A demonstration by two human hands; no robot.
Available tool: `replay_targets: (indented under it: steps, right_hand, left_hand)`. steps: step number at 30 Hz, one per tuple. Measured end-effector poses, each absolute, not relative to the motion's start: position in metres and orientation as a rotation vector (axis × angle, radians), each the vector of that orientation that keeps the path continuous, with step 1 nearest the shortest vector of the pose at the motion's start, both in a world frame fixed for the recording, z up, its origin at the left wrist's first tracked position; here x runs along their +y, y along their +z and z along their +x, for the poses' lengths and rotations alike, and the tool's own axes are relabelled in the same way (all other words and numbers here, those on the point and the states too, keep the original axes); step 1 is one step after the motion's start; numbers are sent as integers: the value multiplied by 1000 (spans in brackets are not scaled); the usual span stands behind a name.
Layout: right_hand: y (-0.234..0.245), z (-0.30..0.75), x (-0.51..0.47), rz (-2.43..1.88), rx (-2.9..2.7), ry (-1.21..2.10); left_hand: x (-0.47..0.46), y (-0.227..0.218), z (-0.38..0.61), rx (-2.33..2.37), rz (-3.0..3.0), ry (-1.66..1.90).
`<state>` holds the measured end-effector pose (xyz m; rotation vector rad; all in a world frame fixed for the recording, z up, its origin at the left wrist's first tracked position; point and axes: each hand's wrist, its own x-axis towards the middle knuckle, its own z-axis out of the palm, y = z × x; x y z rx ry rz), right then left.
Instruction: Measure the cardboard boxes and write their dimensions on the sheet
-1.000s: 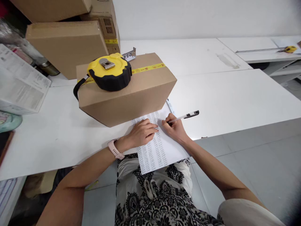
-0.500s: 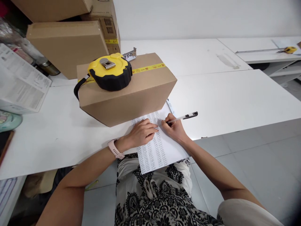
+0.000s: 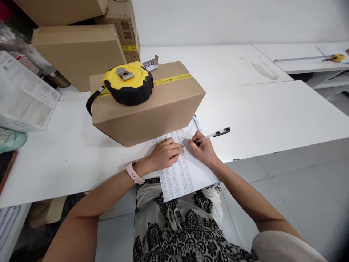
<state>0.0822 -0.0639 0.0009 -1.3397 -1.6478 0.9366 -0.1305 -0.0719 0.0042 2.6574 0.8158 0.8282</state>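
Observation:
My right hand (image 3: 202, 147) is closed round a clear pen with a black cap (image 3: 218, 133), its tip end low at the paper and hidden by the fingers. Under both hands lies a white sheet of paper (image 3: 201, 171) with columns of small handwriting; its near edge hangs over the table's front. My left hand (image 3: 167, 153) rests on the sheet with fingers stretched out, a pink watch band on the wrist. Just beyond the hands stands a cardboard box (image 3: 152, 127), covering the sheet's far part. A yellow and black tape measure (image 3: 128, 83) sits on top of it.
More cardboard boxes (image 3: 79, 54) are stacked at the back left. A white printed box (image 3: 25, 91) stands at the left. The white table (image 3: 245, 120) runs off to the right, where a second tape measure (image 3: 336, 57) lies extended. A wall closes the back.
The pen's upper end has tilted very slightly as my right hand shifts a little on the sheet. My left hand, the box and the tape measure stay in place.

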Motion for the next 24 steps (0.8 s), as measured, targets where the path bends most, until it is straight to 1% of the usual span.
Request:
replay_targets:
  steps: [8,16,24]
  right_hand:
    - [1,82,-64,-1357,-1640,897]
    - [3,81,-64,-1362,-1653,875]
    - [1,83,-64,-1389,-1647,915]
  left_hand:
    - [-72,6,-130,780,2667,893]
    - [-72,5,-131,817,2641,800]
    - [-73,6,-130,815,2635,807]
